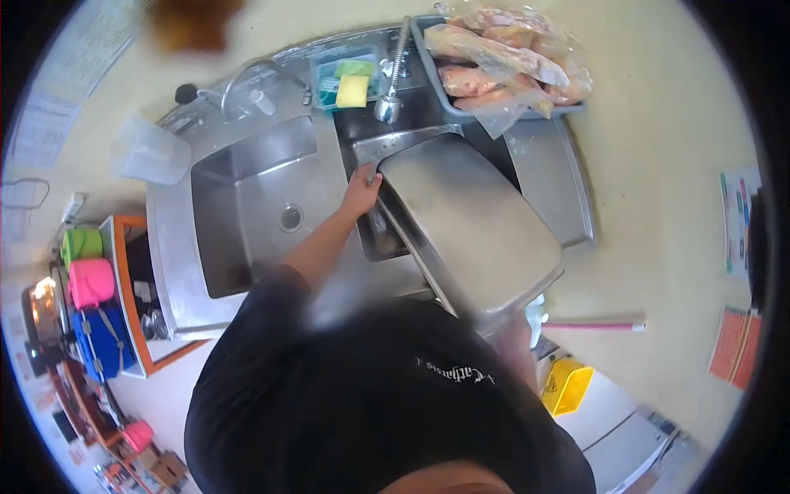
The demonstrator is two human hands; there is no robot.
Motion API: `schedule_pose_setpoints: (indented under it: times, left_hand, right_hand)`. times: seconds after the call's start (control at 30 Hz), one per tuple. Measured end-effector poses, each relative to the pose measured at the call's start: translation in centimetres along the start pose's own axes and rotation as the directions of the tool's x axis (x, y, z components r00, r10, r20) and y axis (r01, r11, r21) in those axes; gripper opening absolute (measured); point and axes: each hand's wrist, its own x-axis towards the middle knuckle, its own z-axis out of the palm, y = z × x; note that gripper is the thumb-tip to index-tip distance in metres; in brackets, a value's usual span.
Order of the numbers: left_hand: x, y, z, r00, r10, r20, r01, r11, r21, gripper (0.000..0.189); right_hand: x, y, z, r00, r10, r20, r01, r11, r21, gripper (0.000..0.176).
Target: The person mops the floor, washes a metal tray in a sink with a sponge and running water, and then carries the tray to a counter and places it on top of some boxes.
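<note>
A large rectangular stainless-steel pan is tilted over the right sink basin, its broad flat face turned up toward me. My left hand is closed on its upper left edge, fingers near the rim. At the lower right end, my right hand grips the pan from the side; it is blurred and its fingers are mostly hidden. The sprayer tap hangs just above the pan's far end. Part of the basin is hidden under the pan.
The left basin has a round drain. Behind the sink stand a teal tub with a yellow sponge, a curved faucet, and a grey bin of bagged raw meat. A translucent container is at left.
</note>
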Motion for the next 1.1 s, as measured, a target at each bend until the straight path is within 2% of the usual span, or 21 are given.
schedule_pose_setpoints:
  times: [0.07, 0.13, 0.17, 0.2, 0.3, 0.43, 0.67, 0.8, 0.93, 1.0, 1.1]
  left_hand:
    - [-1.6, 0.5, -0.4, 0.997, 0.066, 0.027, -0.066, 0.998, -0.005, 0.045]
    - [-3.6, 1.8, -2.0, 0.984, 0.157, 0.085, -0.152, 0.987, -0.058, 0.045]
    - [-5.1, 2.2, -3.5, 0.97, 0.206, 0.127, -0.193, 0.975, -0.106, 0.045]
    - [-8.1, 1.3, -5.7, 0.947, 0.26, 0.187, -0.233, 0.96, -0.159, 0.045]
    - [-12.8, -0.3, -9.6, 0.884, 0.441, 0.155, -0.442, 0.897, -0.033, 0.043]
    - [-17.9, -3.4, -14.0, 0.857, 0.463, 0.226, -0.477, 0.879, 0.007, 0.045]
    - [-24.9, -7.7, -17.6, 0.864, 0.415, 0.286, -0.462, 0.878, 0.122, 0.057]
    - [-27.0, -8.6, -17.6, 0.825, 0.414, 0.385, -0.505, 0.846, 0.171, 0.064]
    - [-26.9, -8.3, -18.1, 0.826, 0.394, 0.404, -0.51, 0.827, 0.235, 0.07]
    - [-26.9, -8.0, -17.8, 0.827, 0.376, 0.417, -0.512, 0.811, 0.285, 0.073]
    - [-26.8, -8.2, -17.5, 0.809, 0.382, 0.446, -0.54, 0.784, 0.307, 0.079]
  right_hand:
    - [-3.6, 0.0, 1.2, 0.974, -0.131, -0.186, 0.133, 0.991, -0.003, 0.038]
    - [-5.3, 1.5, -0.7, 0.923, -0.21, -0.323, 0.239, 0.97, 0.051, 0.037]
    - [-6.2, 1.5, -2.5, 0.919, -0.217, -0.33, 0.238, 0.971, 0.026, 0.037]
    - [-9.0, 4.2, -4.0, 0.91, -0.219, -0.353, 0.238, 0.971, 0.012, 0.038]
    - [-12.0, 7.4, -4.1, 0.832, -0.295, -0.47, 0.319, 0.947, -0.03, 0.039]
    - [-16.2, 9.6, -0.1, 0.786, -0.301, -0.54, 0.368, 0.93, 0.017, 0.038]
    - [-17.8, 10.4, -0.3, 0.706, -0.352, -0.615, 0.397, 0.915, -0.068, 0.038]
    - [-18.8, 9.5, 0.1, 0.73, -0.369, -0.575, 0.389, 0.916, -0.095, 0.038]
    - [-19.6, 8.5, -0.5, 0.805, -0.344, -0.482, 0.353, 0.932, -0.076, 0.04]
    - [-21.1, 8.0, 2.2, 0.781, -0.314, -0.54, 0.307, 0.946, -0.105, 0.042]
    - [-21.7, 8.5, 0.9, 0.787, -0.349, -0.508, 0.351, 0.932, -0.096, 0.042]
